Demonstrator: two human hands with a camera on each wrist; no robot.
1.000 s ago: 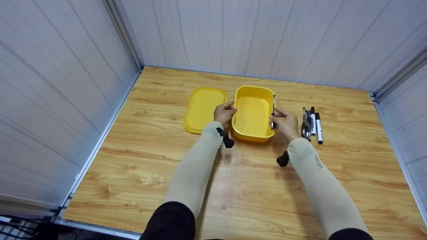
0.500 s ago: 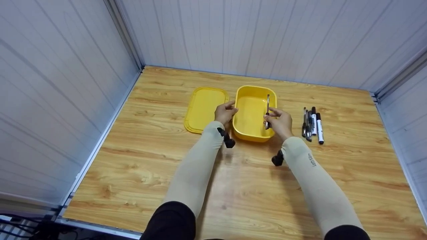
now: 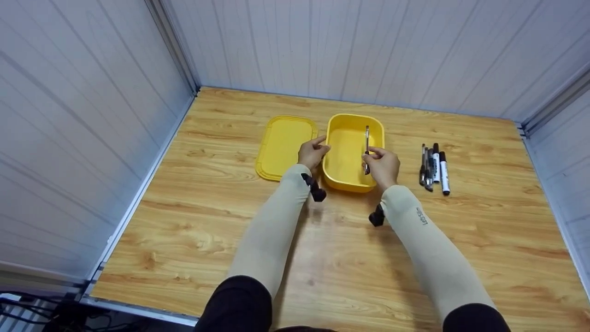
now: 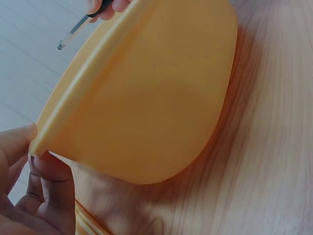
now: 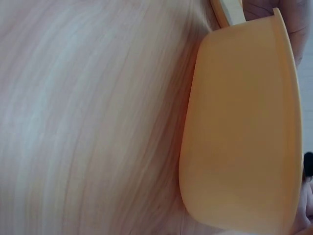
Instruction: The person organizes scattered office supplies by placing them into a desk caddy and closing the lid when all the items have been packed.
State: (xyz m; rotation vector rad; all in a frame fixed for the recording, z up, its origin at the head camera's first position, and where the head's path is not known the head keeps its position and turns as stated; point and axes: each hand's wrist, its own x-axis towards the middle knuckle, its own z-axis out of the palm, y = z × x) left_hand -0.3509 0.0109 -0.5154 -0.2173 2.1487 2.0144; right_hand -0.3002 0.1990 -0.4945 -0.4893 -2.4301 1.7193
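Observation:
A yellow plastic box (image 3: 343, 161) stands lidless on the wooden table. My left hand (image 3: 312, 153) pinches its left rim between thumb and fingers, plain in the left wrist view, where the box wall (image 4: 156, 98) fills the middle. Over the right part of the box, my right hand (image 3: 385, 167) holds a clear-barrelled pen with a dark grip (image 3: 367, 150), its length running away from me. The pen's clear end (image 4: 71, 35) shows above the rim in the left wrist view. In the right wrist view the box wall (image 5: 244, 127) hides most of the right hand.
Left of the box lies its flat yellow lid (image 3: 286, 145), partly behind the left hand. To the right, several dark pens (image 3: 427, 168) lie beside two white markers with black caps (image 3: 444, 173). Pale panel walls (image 3: 286, 46) border the table (image 3: 207, 207) at the back and sides.
My right hand has carried the pen leftward from the box's right rim to above its inside. The left hand keeps its hold on the left rim. The head view has shifted slightly.

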